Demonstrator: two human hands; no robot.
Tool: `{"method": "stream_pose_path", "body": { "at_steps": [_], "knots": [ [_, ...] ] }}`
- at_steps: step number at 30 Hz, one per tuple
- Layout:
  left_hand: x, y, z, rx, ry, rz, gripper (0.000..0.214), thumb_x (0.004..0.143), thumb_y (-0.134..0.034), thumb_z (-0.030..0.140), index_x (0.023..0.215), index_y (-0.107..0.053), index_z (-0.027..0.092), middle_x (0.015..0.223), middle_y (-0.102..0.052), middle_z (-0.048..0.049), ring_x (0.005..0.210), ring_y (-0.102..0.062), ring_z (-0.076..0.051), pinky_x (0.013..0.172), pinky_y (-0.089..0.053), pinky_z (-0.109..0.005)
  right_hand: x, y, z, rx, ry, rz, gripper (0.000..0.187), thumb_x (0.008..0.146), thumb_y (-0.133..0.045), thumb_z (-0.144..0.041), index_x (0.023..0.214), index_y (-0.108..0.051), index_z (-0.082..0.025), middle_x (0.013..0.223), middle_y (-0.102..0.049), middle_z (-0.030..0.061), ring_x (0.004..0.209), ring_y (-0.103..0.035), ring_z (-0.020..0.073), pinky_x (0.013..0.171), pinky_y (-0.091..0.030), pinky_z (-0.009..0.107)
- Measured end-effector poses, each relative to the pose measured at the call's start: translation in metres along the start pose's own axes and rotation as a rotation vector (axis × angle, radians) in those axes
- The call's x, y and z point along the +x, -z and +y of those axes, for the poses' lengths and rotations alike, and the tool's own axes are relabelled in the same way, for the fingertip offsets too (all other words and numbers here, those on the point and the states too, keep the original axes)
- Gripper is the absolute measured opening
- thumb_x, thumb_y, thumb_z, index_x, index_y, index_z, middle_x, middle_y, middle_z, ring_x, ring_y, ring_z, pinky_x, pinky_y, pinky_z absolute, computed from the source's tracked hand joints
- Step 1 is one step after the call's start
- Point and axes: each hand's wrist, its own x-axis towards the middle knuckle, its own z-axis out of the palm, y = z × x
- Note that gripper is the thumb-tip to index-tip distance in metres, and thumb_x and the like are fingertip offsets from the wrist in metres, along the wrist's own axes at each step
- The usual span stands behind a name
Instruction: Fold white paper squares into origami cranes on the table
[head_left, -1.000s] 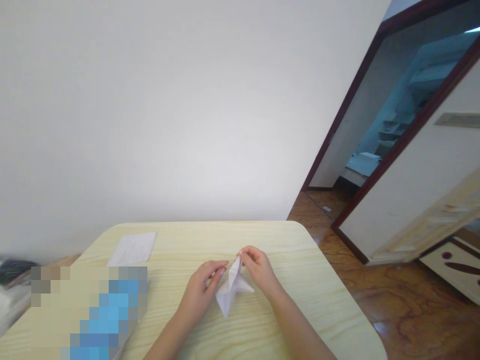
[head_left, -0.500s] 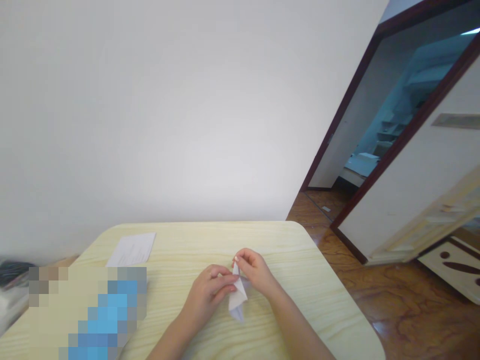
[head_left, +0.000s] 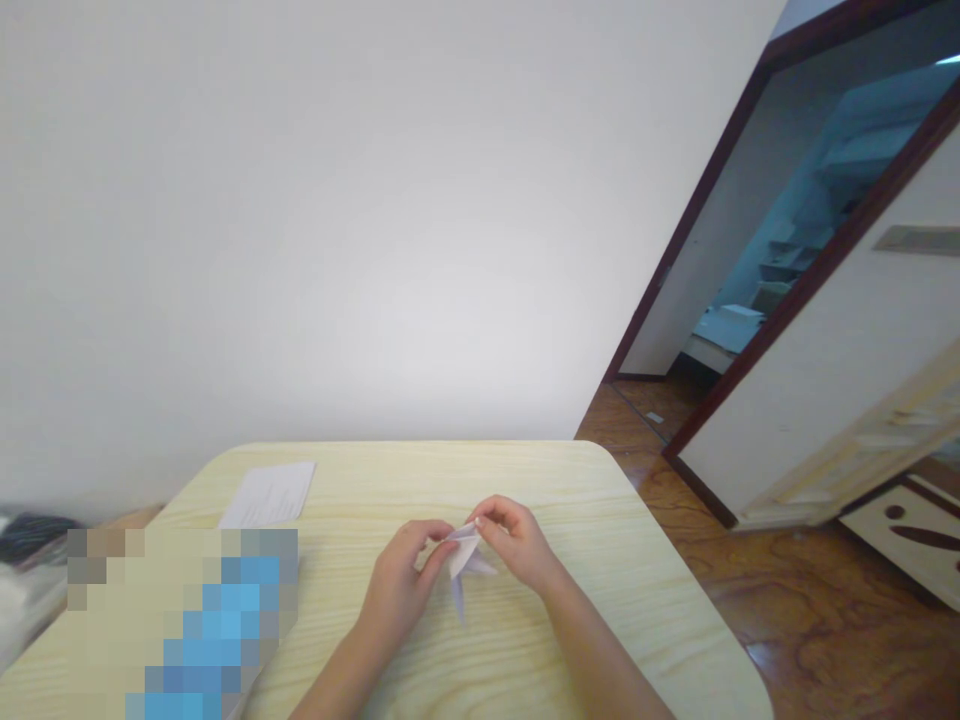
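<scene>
Sheet of print (head_left: 270,493) lay flat at ten o'clock on the pale surface (head_left: 600,540); next, the left hand (head_left: 401,580), fingers pinching the folded white paper (head_left: 463,560) at nine o'clock; between both hands it sat, one point toward six; and at two, the right hand's (head_left: 516,540) fingers gripped its upper corner!

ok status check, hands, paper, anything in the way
Left hand and right hand both pinching folded white paper. Pointed flaps sticking out. Printed sheet lies left of hands, not in the way.
</scene>
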Motion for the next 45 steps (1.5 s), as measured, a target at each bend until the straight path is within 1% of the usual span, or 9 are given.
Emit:
{"method": "stream_pose_path", "body": {
  "at_steps": [2, 4, 9, 15, 19, 23, 26, 32, 45],
  "knots": [
    [0.000, 0.000, 0.000, 0.006, 0.055, 0.004, 0.011, 0.077, -0.053, 0.029, 0.079, -0.058, 0.019, 0.076, -0.065, -0.0022, 0.072, -0.059, -0.015, 0.063, -0.048, -0.027, -0.001, 0.001, -0.003, -0.035, 0.017, -0.002, 0.015, 0.077, -0.052, -0.028, 0.073, -0.059, -0.015, 0.070, -0.060, 0.0022, 0.068, -0.055, 0.0128, 0.064, -0.043, 0.023],
    [-0.001, 0.000, 0.000, 0.016, 0.063, -0.004, 0.012, 0.078, -0.051, 0.030, 0.078, -0.057, 0.020, 0.076, -0.064, -0.0018, 0.072, -0.059, -0.015, 0.063, -0.048, -0.028, -0.002, 0.002, -0.006, -0.073, 0.055, -0.010, 0.017, 0.080, -0.048, -0.027, 0.075, -0.059, -0.016, 0.072, -0.060, 0.0027, 0.071, -0.055, 0.0129, 0.066, -0.043, 0.023],
    [-0.002, -0.001, -0.004, 0.045, 0.021, 0.012, 0.012, 0.078, -0.050, 0.030, 0.080, -0.057, 0.020, 0.076, -0.064, -0.0018, 0.072, -0.058, -0.016, 0.065, -0.047, -0.028, -0.004, -0.002, -0.009, -0.215, 0.159, 0.023, 0.010, 0.074, -0.056, -0.022, 0.082, -0.060, -0.018, 0.079, -0.061, 0.0031, 0.076, -0.055, 0.0141, 0.071, -0.043, 0.025],
    [-0.001, 0.002, 0.002, 0.032, -0.009, 0.079, 0.013, 0.078, -0.050, 0.029, 0.078, -0.058, 0.019, 0.071, -0.063, -0.0014, 0.067, -0.058, -0.015, 0.059, -0.046, -0.026, -0.004, -0.006, -0.009, -0.320, 0.200, 0.010, 0.010, 0.074, -0.053, -0.017, 0.080, -0.062, -0.019, 0.076, -0.060, 0.0023, 0.074, -0.055, 0.0138, 0.070, -0.043, 0.025],
    [0.000, 0.002, 0.005, 0.028, -0.038, 0.088, 0.012, 0.078, -0.051, 0.028, 0.077, -0.058, 0.019, 0.070, -0.063, -0.0020, 0.066, -0.057, -0.014, 0.058, -0.046, -0.026, -0.004, -0.004, -0.011, -0.337, 0.221, 0.009, 0.009, 0.074, -0.052, -0.015, 0.075, -0.061, -0.019, 0.075, -0.060, 0.0025, 0.075, -0.055, 0.0143, 0.071, -0.042, 0.026],
    [0.000, 0.000, 0.001, 0.030, -0.032, 0.089, 0.017, 0.076, -0.055, 0.032, 0.086, -0.060, 0.019, 0.075, -0.063, -0.0038, 0.071, -0.058, -0.016, 0.062, -0.048, -0.029, -0.005, -0.005, -0.012, -0.345, 0.247, 0.021, 0.009, 0.074, -0.051, -0.014, 0.074, -0.059, -0.019, 0.076, -0.060, 0.0024, 0.076, -0.055, 0.0145, 0.072, -0.042, 0.026],
    [0.001, 0.000, -0.003, 0.031, -0.048, 0.074, 0.016, 0.078, -0.054, 0.031, 0.080, -0.065, 0.020, 0.074, -0.062, -0.0046, 0.073, -0.057, -0.016, 0.065, -0.048, -0.029, -0.006, -0.005, -0.012, -0.358, 0.265, 0.023, 0.009, 0.075, -0.051, -0.014, 0.075, -0.059, -0.019, 0.076, -0.059, 0.0023, 0.076, -0.054, 0.0145, 0.071, -0.042, 0.027],
    [0.000, 0.001, -0.004, 0.030, -0.064, 0.129, 0.015, 0.077, -0.055, 0.029, 0.076, -0.067, 0.020, 0.072, -0.061, -0.0043, 0.071, -0.057, -0.016, 0.064, -0.048, -0.027, -0.006, -0.004, -0.011, -0.370, 0.265, 0.039, 0.013, 0.073, -0.054, -0.015, 0.083, -0.059, -0.020, 0.080, -0.059, 0.0030, 0.079, -0.054, 0.0154, 0.072, -0.042, 0.028],
    [-0.001, 0.001, -0.002, -0.037, -0.075, 0.142, 0.011, 0.075, -0.057, 0.025, 0.077, -0.068, 0.021, 0.070, -0.062, -0.0029, 0.069, -0.058, -0.015, 0.062, -0.048, -0.025, -0.005, -0.004, -0.011, -0.306, 0.239, 0.020, 0.006, 0.074, -0.056, -0.015, 0.076, -0.060, -0.019, 0.077, -0.061, 0.0017, 0.076, -0.056, 0.0140, 0.071, -0.042, 0.025]
  ]
}}
